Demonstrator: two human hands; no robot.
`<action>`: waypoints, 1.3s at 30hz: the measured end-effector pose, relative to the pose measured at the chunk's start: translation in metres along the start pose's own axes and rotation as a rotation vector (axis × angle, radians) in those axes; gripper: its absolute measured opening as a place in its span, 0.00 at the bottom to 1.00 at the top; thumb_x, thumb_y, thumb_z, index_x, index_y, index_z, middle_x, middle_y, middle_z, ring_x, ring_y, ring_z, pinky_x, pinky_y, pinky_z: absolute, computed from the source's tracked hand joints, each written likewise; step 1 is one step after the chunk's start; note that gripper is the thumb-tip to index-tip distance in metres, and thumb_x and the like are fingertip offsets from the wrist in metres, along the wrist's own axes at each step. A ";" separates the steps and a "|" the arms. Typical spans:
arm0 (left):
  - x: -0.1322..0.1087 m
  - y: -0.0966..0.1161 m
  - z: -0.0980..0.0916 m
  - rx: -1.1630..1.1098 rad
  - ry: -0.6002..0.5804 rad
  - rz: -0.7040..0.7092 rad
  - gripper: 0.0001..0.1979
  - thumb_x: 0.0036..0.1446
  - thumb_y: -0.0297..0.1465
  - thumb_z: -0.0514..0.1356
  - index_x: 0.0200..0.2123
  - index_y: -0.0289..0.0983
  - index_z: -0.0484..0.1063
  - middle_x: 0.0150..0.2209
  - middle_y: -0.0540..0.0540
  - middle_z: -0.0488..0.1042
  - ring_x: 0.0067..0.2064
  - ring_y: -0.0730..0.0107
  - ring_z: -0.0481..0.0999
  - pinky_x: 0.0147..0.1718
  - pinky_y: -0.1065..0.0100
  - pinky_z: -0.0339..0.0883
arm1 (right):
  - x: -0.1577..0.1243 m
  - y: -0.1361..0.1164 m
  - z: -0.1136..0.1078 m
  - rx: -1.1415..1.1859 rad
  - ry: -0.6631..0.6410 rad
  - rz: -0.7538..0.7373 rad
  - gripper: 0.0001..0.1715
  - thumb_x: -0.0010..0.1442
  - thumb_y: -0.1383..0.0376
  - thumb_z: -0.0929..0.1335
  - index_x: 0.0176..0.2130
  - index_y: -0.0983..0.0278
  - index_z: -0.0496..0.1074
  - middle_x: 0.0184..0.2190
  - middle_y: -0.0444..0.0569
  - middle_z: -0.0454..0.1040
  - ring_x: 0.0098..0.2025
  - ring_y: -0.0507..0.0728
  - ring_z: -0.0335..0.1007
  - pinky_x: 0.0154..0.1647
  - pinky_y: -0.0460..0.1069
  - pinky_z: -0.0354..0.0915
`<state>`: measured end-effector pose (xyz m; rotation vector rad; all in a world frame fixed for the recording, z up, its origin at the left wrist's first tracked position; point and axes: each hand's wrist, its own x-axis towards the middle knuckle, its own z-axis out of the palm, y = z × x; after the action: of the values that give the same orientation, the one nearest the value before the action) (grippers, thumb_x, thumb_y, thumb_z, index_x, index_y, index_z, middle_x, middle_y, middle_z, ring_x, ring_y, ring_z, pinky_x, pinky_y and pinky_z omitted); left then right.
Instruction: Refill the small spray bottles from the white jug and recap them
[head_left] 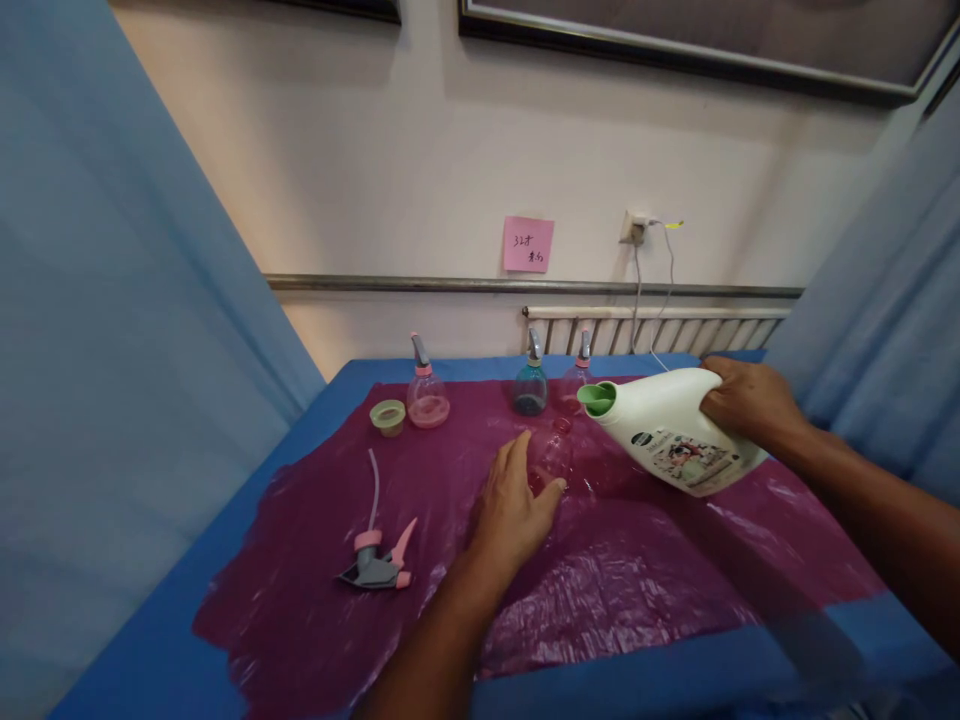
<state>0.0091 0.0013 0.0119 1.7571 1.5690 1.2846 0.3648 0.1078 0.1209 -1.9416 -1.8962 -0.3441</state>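
My left hand [516, 502] curves around the left side of a see-through pink spray bottle body [553, 452] with its top off, thumb in front of it. My right hand [746, 400] grips the handle of a white detergent jug [679, 425]. The jug is tilted to the left, its green spout [598, 398] close above and right of the bottle's mouth. No stream of liquid shows between them. On the left of the sheet lies a grey and pink spray head [373, 565] with its tube pointing away from me.
Behind stand a spray bottle with pink liquid [429, 405], a blue spray bottle [530, 388], another pink spray bottle [575, 385] partly behind the jug, and a small round tub [388, 418]. Purple plastic sheeting [600, 590] covers the blue table. Blue curtains [112, 350] hang at both sides.
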 end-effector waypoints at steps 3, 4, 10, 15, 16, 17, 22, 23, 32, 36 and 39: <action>0.000 0.002 -0.001 0.016 -0.012 0.016 0.38 0.62 0.36 0.70 0.74 0.42 0.69 0.72 0.35 0.73 0.74 0.41 0.72 0.75 0.42 0.64 | -0.001 -0.001 -0.001 -0.168 -0.055 -0.012 0.15 0.65 0.60 0.67 0.46 0.57 0.82 0.41 0.57 0.88 0.41 0.68 0.82 0.35 0.54 0.57; 0.000 0.002 -0.001 0.018 -0.013 0.019 0.38 0.62 0.36 0.70 0.74 0.42 0.69 0.71 0.35 0.73 0.74 0.41 0.72 0.75 0.42 0.64 | -0.001 -0.002 -0.002 -0.199 -0.064 -0.016 0.15 0.66 0.60 0.67 0.46 0.56 0.82 0.42 0.56 0.88 0.41 0.68 0.83 0.35 0.54 0.57; 0.000 0.003 -0.001 0.009 -0.021 -0.002 0.38 0.61 0.35 0.71 0.73 0.43 0.70 0.71 0.36 0.74 0.73 0.40 0.73 0.74 0.43 0.65 | 0.001 -0.010 -0.015 -0.304 -0.133 -0.055 0.14 0.67 0.59 0.67 0.47 0.56 0.82 0.42 0.56 0.88 0.42 0.68 0.83 0.35 0.55 0.58; -0.001 0.003 0.000 0.041 -0.049 -0.001 0.38 0.63 0.36 0.70 0.75 0.41 0.68 0.71 0.34 0.73 0.73 0.40 0.72 0.74 0.43 0.66 | 0.002 -0.021 -0.031 -0.340 -0.164 -0.065 0.13 0.67 0.58 0.68 0.46 0.55 0.82 0.43 0.56 0.88 0.43 0.68 0.83 0.34 0.55 0.57; -0.002 0.003 -0.001 0.053 -0.056 0.003 0.38 0.63 0.36 0.70 0.75 0.41 0.68 0.72 0.34 0.73 0.74 0.40 0.72 0.74 0.43 0.65 | 0.003 -0.022 -0.034 -0.345 -0.166 -0.073 0.14 0.68 0.57 0.67 0.46 0.55 0.82 0.43 0.56 0.88 0.43 0.68 0.83 0.34 0.55 0.57; -0.002 0.004 -0.001 0.066 -0.064 0.008 0.38 0.64 0.35 0.70 0.75 0.40 0.67 0.72 0.34 0.72 0.74 0.41 0.72 0.75 0.43 0.65 | 0.003 -0.024 -0.037 -0.348 -0.172 -0.081 0.15 0.69 0.56 0.66 0.46 0.55 0.81 0.42 0.56 0.88 0.43 0.68 0.83 0.34 0.55 0.56; -0.003 0.005 -0.001 0.113 -0.096 0.026 0.39 0.66 0.35 0.69 0.77 0.40 0.64 0.72 0.34 0.71 0.74 0.44 0.71 0.75 0.45 0.65 | 0.008 -0.029 -0.052 -0.371 -0.206 -0.113 0.22 0.73 0.51 0.62 0.46 0.56 0.80 0.41 0.58 0.87 0.44 0.68 0.83 0.33 0.54 0.54; -0.003 0.005 -0.001 0.116 -0.100 0.029 0.39 0.66 0.35 0.69 0.77 0.39 0.64 0.72 0.34 0.71 0.74 0.44 0.71 0.75 0.45 0.65 | 0.008 -0.030 -0.055 -0.384 -0.210 -0.120 0.20 0.72 0.51 0.62 0.46 0.56 0.80 0.42 0.58 0.86 0.44 0.68 0.83 0.33 0.54 0.54; -0.003 0.005 0.000 0.124 -0.104 0.031 0.40 0.66 0.35 0.69 0.77 0.38 0.64 0.71 0.35 0.72 0.73 0.45 0.72 0.74 0.47 0.65 | 0.013 -0.036 -0.068 -0.458 -0.209 -0.166 0.16 0.65 0.58 0.65 0.47 0.54 0.80 0.44 0.54 0.87 0.45 0.68 0.84 0.33 0.54 0.55; -0.003 0.003 0.001 0.121 -0.100 0.027 0.40 0.65 0.35 0.69 0.77 0.41 0.64 0.71 0.36 0.72 0.73 0.45 0.71 0.75 0.47 0.65 | 0.016 -0.035 -0.068 -0.477 -0.185 -0.206 0.17 0.64 0.58 0.65 0.47 0.54 0.80 0.44 0.53 0.87 0.45 0.68 0.84 0.33 0.54 0.55; -0.003 0.003 0.002 0.115 -0.100 0.026 0.40 0.65 0.35 0.69 0.78 0.41 0.64 0.72 0.35 0.71 0.74 0.45 0.71 0.75 0.46 0.64 | 0.017 -0.035 -0.068 -0.490 -0.174 -0.217 0.16 0.65 0.58 0.65 0.47 0.55 0.79 0.42 0.53 0.87 0.44 0.68 0.84 0.32 0.54 0.55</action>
<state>0.0123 -0.0013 0.0124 1.8873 1.5964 1.1194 0.3377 0.0924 0.1924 -2.1181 -2.3106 -0.7909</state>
